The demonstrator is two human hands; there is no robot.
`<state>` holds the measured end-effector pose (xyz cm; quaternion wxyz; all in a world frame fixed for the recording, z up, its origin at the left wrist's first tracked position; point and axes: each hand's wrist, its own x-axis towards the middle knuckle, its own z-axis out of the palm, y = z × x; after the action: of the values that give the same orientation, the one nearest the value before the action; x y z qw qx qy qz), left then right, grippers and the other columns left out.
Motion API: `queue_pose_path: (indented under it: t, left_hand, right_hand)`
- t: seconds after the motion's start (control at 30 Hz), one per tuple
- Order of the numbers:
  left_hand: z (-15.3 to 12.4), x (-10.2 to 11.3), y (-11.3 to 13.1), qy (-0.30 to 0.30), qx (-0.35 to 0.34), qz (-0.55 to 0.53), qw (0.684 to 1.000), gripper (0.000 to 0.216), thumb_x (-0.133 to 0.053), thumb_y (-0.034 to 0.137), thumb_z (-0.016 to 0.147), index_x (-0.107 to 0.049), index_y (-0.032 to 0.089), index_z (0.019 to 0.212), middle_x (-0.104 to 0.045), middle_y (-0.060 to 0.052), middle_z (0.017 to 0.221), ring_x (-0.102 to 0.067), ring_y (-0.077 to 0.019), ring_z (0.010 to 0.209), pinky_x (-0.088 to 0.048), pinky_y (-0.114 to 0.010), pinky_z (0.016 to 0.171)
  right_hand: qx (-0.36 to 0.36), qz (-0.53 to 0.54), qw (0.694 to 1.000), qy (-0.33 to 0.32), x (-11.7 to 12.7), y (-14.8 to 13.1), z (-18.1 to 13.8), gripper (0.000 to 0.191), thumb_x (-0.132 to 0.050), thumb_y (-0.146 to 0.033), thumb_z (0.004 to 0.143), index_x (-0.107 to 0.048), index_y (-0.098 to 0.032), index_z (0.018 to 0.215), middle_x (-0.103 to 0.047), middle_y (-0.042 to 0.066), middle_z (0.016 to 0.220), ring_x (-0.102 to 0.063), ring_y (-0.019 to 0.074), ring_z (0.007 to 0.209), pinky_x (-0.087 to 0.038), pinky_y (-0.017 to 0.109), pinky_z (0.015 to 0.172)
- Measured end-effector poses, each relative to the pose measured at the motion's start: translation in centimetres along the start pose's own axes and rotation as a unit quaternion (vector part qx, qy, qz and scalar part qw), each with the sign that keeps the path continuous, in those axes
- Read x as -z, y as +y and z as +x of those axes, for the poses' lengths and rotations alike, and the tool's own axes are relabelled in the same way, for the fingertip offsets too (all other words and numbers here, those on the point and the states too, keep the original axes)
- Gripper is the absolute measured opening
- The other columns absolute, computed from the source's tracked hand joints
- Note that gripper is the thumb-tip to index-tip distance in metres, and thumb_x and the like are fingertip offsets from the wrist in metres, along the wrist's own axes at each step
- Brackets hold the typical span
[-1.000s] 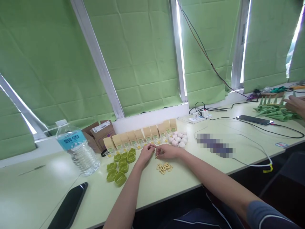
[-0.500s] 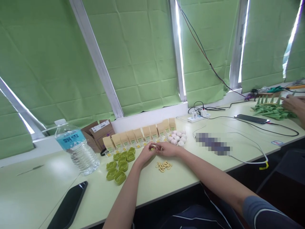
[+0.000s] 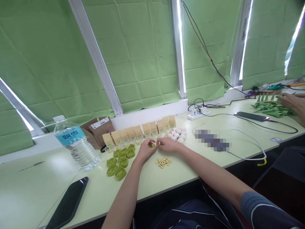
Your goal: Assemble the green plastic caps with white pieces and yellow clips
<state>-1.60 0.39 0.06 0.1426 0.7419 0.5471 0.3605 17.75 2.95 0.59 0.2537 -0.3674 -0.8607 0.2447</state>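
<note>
My left hand is curled around a small olive-green moulded piece at the middle of the table. Close against it, my right hand has its thumb and fingertips pinched together; what they hold is too small to make out. Several olive-green hollow pieces of the same colour lie in a cluster to the left. Between my forearms is a small pile of pale yellow curled strips. Whitish-pink rounded pieces are grouped beyond my right hand.
Small kraft-paper pouches stand in a row behind my hands. Leftward are a large water bottle, a cardboard box and a black phone. Cables and a power strip lie to the right. Another person's hand is near green cones.
My fingertips have shifted slightly, and more of the green piece shows in my left hand. The view has moved a little. The other person's hand has shifted slightly left.
</note>
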Motion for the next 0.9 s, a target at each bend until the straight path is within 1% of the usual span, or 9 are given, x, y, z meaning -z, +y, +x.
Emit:
queue_pose_path:
  t: [0.13,0.23,0.33,0.5,0.6,0.8,0.9]
  left_hand:
    - [-0.1,-0.1,0.0,-0.014,-0.014,0.003,1.000,0.033,-0.072,0.036,0.069,-0.068,0.022,0.099,-0.068,-0.005,0.098,-0.063,-0.0208,0.092,-0.048,-0.034,0.085]
    - [-0.1,-0.1,0.2,-0.027,-0.022,-0.011,0.999,0.032,-0.072,0.033,0.070,-0.068,0.022,0.099,-0.068,-0.006,0.100,-0.063,-0.0212,0.093,-0.047,-0.034,0.087]
    - [-0.1,-0.1,0.3,-0.031,-0.021,-0.022,0.999,0.033,-0.073,0.035,0.070,-0.068,0.021,0.099,-0.068,-0.006,0.101,-0.062,-0.0217,0.094,-0.047,-0.033,0.087]
    - [-0.1,-0.2,0.1,-0.042,-0.012,-0.026,0.999,0.041,-0.074,0.036,0.068,-0.067,0.020,0.105,-0.067,-0.006,0.100,-0.061,-0.0206,0.089,-0.047,-0.032,0.081]
    - [-0.1,-0.3,-0.1,-0.043,-0.017,-0.025,0.999,0.044,-0.075,0.036,0.068,-0.066,0.020,0.108,-0.067,-0.006,0.100,-0.061,-0.0207,0.089,-0.046,-0.031,0.080]
    - [-0.2,-0.3,0.0,-0.042,-0.019,-0.020,0.999,0.036,-0.074,0.034,0.068,-0.067,0.019,0.099,-0.067,-0.006,0.098,-0.060,-0.0212,0.090,-0.046,-0.032,0.080]
    - [-0.2,-0.3,0.1,-0.044,-0.021,-0.030,0.998,0.038,-0.074,0.033,0.069,-0.067,0.019,0.103,-0.068,-0.006,0.100,-0.061,-0.0217,0.091,-0.047,-0.032,0.082]
  right_hand:
    - [-0.013,0.021,0.999,0.035,0.0,-0.3,-0.1,0.019,-0.055,-0.013,0.085,-0.066,-0.018,0.100,-0.071,0.005,0.094,-0.062,0.0168,0.082,-0.042,0.026,0.073]
    - [0.016,0.025,0.999,0.039,-0.2,-0.8,-0.2,0.017,-0.057,-0.015,0.085,-0.067,-0.019,0.099,-0.071,0.005,0.097,-0.062,0.0173,0.084,-0.042,0.027,0.075]
    - [0.037,0.034,0.998,0.049,-0.3,-1.0,-0.2,0.018,-0.058,-0.016,0.085,-0.068,-0.020,0.099,-0.070,0.004,0.097,-0.060,0.0153,0.078,-0.042,0.026,0.071]
    - [0.045,0.068,0.994,0.076,-0.3,-1.0,-0.3,0.023,-0.057,-0.018,0.087,-0.065,-0.021,0.108,-0.069,0.002,0.097,-0.057,0.0113,0.067,-0.042,0.024,0.065]
    - [0.048,0.074,0.993,0.078,-0.3,-1.0,-0.4,0.023,-0.058,-0.019,0.086,-0.064,-0.021,0.108,-0.069,0.002,0.098,-0.057,0.0106,0.066,-0.042,0.024,0.063]
    - [0.047,0.073,0.993,0.078,-0.3,-1.1,-0.5,0.022,-0.060,-0.019,0.085,-0.066,-0.020,0.106,-0.070,0.003,0.100,-0.056,0.0098,0.064,-0.042,0.023,0.063]
    - [0.048,0.076,0.993,0.080,-0.3,-1.1,-0.5,0.021,-0.060,-0.019,0.085,-0.065,-0.019,0.105,-0.070,0.003,0.102,-0.056,0.0097,0.065,-0.043,0.023,0.064]
